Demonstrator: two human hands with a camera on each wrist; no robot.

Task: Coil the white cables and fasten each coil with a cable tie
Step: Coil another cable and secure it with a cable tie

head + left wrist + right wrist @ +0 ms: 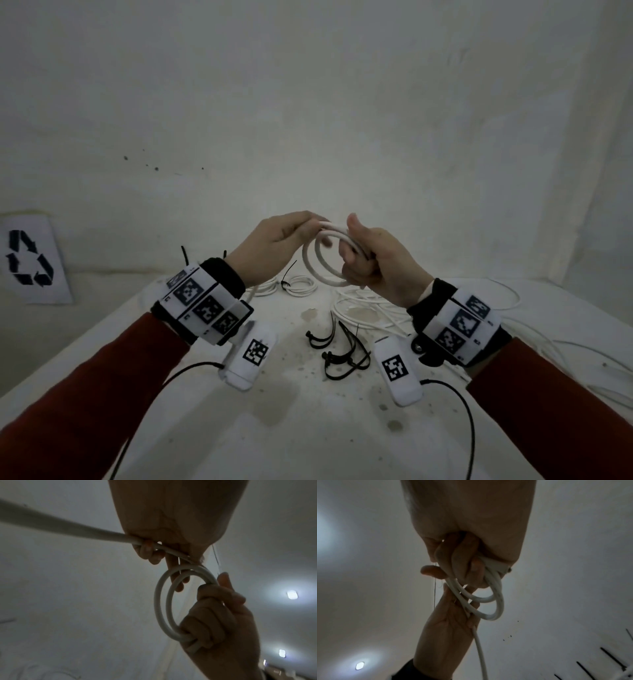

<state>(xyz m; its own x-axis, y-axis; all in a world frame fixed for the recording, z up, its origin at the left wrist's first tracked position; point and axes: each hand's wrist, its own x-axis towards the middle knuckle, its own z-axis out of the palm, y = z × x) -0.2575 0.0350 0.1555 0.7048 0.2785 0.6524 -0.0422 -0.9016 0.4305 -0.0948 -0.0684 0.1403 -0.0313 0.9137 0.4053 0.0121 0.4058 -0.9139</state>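
A white cable coil [318, 263] of two loops hangs in the air above the table. My right hand [373, 263] grips the coil's right side with curled fingers, thumb up. My left hand [274, 243] pinches the cable's free run at the top of the coil. In the left wrist view the coil [163, 604] sits in the right hand [219, 615] while the loose cable [68, 527] trails off left through the left hand's fingers [150, 553]. In the right wrist view the loops [494, 601] curl under the right hand's fingers [462, 563], and the left hand [447, 626] holds the strand below.
Several black cable ties [339, 349] lie mid-table. Behind them, a tied white coil [298, 286] lies near loose white cables [370, 311], with more cable [565, 346] at the right. The stained white table [308, 428] meets a wall with a recycling sign [30, 260].
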